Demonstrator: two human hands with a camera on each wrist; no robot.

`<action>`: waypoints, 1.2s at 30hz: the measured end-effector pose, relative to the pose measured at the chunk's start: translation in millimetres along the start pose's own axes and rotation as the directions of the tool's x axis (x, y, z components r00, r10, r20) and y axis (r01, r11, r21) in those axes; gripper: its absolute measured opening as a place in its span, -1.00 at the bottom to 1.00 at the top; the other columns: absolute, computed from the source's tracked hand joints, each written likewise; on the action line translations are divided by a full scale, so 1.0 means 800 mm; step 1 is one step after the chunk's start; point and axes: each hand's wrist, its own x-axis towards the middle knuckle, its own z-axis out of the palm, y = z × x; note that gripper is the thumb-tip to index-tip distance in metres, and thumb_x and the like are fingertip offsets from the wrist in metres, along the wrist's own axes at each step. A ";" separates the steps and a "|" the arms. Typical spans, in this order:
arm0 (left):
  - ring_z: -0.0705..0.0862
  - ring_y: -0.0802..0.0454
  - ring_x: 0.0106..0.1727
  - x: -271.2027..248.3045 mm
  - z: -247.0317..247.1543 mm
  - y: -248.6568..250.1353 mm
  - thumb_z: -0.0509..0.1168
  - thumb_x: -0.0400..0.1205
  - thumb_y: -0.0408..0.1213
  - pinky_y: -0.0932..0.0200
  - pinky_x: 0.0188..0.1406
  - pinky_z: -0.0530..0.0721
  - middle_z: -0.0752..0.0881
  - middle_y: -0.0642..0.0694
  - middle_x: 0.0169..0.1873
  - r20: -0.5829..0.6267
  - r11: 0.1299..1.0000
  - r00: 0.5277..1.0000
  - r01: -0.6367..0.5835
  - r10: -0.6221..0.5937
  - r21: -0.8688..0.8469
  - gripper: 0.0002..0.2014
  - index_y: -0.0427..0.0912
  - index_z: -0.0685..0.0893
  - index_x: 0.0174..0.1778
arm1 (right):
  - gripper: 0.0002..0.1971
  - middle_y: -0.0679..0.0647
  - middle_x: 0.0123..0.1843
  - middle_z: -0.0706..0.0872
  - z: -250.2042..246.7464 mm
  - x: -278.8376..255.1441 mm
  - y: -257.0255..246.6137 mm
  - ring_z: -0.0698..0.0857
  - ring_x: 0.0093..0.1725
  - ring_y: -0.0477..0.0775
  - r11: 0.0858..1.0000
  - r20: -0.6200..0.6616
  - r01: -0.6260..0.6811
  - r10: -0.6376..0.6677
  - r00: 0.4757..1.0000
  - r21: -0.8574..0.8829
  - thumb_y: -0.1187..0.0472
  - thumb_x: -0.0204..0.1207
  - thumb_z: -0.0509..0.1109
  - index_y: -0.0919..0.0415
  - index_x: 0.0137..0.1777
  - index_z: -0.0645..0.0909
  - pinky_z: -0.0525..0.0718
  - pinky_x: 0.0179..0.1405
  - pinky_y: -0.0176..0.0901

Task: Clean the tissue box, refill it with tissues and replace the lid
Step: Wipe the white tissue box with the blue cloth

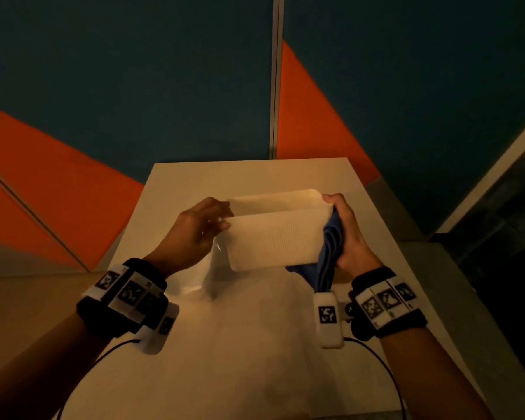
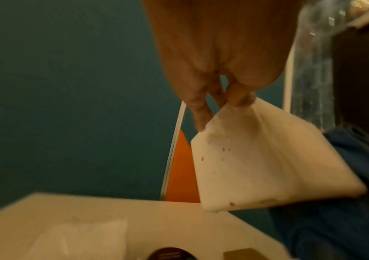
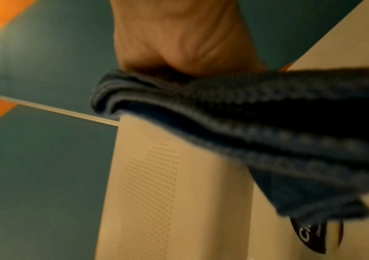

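Observation:
I hold a white open-topped tissue box tilted above the table, its dotted underside toward me. My left hand grips its left end, fingers pinching the rim; in the left wrist view that end of the tissue box shows small brown specks. My right hand holds a folded blue cloth pressed against the box's right end. In the right wrist view the blue cloth drapes over the tissue box edge. A clear-wrapped tissue pack lies under the box. The lid is hidden.
The white table stands against a teal and orange wall. In the left wrist view a dark round object and a small brown object lie on the table near the tissue pack. The table's right edge drops off to a grey floor.

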 end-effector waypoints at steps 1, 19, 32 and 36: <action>0.48 0.09 0.31 0.001 0.005 0.002 0.18 0.66 -0.38 0.14 0.33 0.48 0.59 -0.21 0.27 -0.016 0.993 0.999 -0.051 0.052 0.104 -0.77 -0.25 0.63 0.19 | -0.76 0.07 -0.37 0.65 0.002 0.002 0.004 0.61 -0.34 0.05 1.000 -0.017 -0.003 0.002 1.000 -0.014 -0.06 0.43 0.34 0.12 -0.23 0.60 0.59 -0.26 -0.17; 0.40 -0.42 0.41 0.020 0.080 0.060 0.16 0.49 0.11 -0.63 0.36 0.23 0.57 -0.45 0.24 -0.119 0.827 0.975 -0.091 0.187 0.555 -0.37 -0.28 0.31 0.33 | -0.27 -0.15 0.71 0.07 0.080 -0.055 0.094 0.11 0.68 -0.05 0.721 -0.073 0.509 -0.606 0.792 -0.471 -0.56 0.35 -0.10 -0.46 0.53 -0.12 0.19 0.64 0.03; 0.27 -0.23 0.44 0.012 0.044 0.022 0.41 0.24 0.34 -0.60 0.36 0.29 0.29 -0.16 0.30 -0.195 0.943 0.925 -0.304 0.326 0.136 -0.16 -0.08 0.20 0.23 | -0.53 0.03 0.11 0.71 0.028 -0.008 -0.008 0.71 -0.03 -0.11 0.960 0.222 0.270 -0.247 0.943 -0.078 0.04 0.76 -0.16 0.09 0.32 0.58 0.69 -0.09 -0.44; 0.31 -0.25 0.40 0.006 0.039 0.017 0.32 0.30 0.38 -0.61 0.35 0.30 0.29 -0.13 0.37 -0.108 0.946 0.940 -0.319 0.324 0.065 -0.09 0.04 0.00 0.38 | -0.38 0.28 0.18 0.73 0.030 -0.001 -0.017 0.67 0.06 0.18 0.977 0.318 0.149 -0.094 0.944 -0.154 -0.36 0.49 0.11 0.01 0.33 0.65 0.65 0.05 -0.03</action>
